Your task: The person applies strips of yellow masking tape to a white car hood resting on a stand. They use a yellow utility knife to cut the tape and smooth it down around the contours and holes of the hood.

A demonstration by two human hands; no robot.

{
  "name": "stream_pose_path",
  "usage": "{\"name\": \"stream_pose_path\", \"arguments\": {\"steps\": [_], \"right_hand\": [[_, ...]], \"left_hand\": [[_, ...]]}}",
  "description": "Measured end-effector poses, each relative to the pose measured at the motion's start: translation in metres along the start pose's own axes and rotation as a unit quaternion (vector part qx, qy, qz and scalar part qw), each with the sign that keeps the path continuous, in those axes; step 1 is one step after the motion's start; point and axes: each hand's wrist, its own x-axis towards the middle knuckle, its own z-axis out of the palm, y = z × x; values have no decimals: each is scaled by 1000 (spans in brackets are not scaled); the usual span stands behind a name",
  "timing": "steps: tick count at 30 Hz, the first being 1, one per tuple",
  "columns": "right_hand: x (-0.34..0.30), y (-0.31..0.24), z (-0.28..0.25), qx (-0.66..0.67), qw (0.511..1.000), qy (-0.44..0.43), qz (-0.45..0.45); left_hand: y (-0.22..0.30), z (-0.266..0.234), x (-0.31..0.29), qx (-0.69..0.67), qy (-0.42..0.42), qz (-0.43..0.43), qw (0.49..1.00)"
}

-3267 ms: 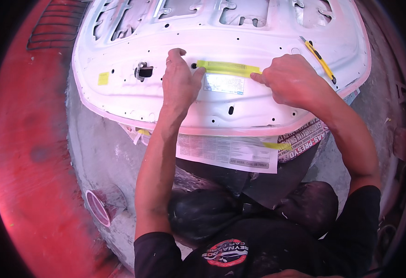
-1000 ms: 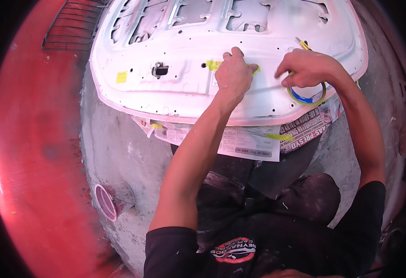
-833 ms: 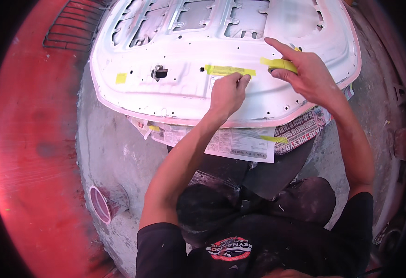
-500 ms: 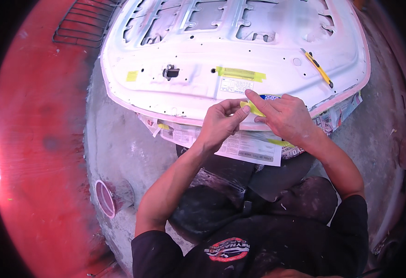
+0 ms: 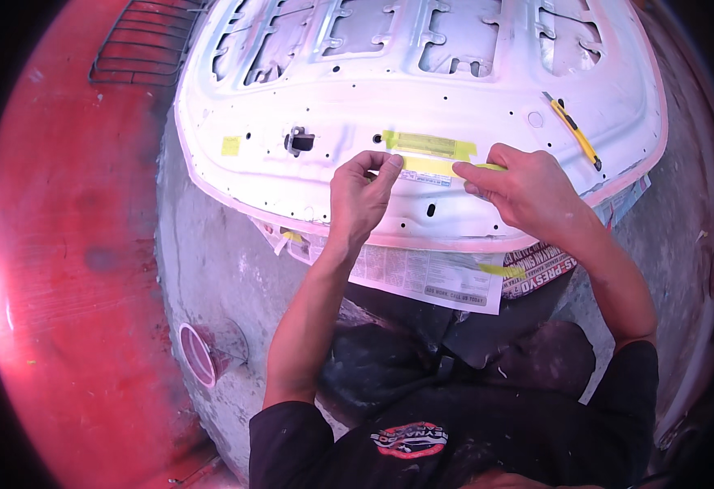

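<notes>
Fingers [image 5: 389,163] on thin yellow tape strip [image 5: 430,165]

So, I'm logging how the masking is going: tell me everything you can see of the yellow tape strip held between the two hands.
The yellow tape strip is a thin, narrow band, apparently masking tape, stretched roughly level between the left hand and the right hand, each pinching one end with its fingertips. It lies over or just above the white panel, covering the top of a pale printed label; contact cannot be told. Just above it, a second yellow strip is already stuck down.
</notes>
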Motion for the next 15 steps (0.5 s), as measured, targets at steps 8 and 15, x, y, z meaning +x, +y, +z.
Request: {"name": "stream_pose_path", "arguments": {"steps": [8, 15], "right_hand": [[36, 17, -5, -57, 965, -250, 56], [49, 23, -7, -47, 941, -320, 100]], "left_hand": [[-23, 10, 24, 279, 101, 77, 952], [-25, 11, 29, 267, 90, 108, 953]]}}
